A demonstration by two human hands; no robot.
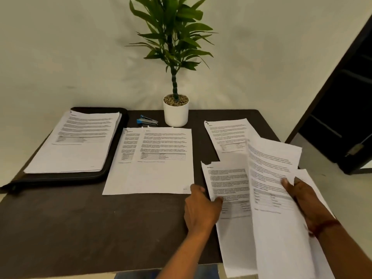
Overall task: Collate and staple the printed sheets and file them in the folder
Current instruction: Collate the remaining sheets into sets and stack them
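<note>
A black zip folder [112,170] lies open at the table's left with a stack of printed sheets [74,143] on it. Two overlapping sheets [159,174] lie in the middle. A blue stapler [146,120] sits behind them. Another stapled set [225,135] lies at the right rear. At the front right, my left hand [201,208] pinches the left edge of a printed sheet [231,190]. My right hand [306,200] holds a raised sheet [271,178], thumb on top, over more loose pages.
A white pot [176,115] with a green plant stands at the table's back centre, right of the stapler. The dark table [90,228] ends close at the right, with a dark doorway [342,117] beyond.
</note>
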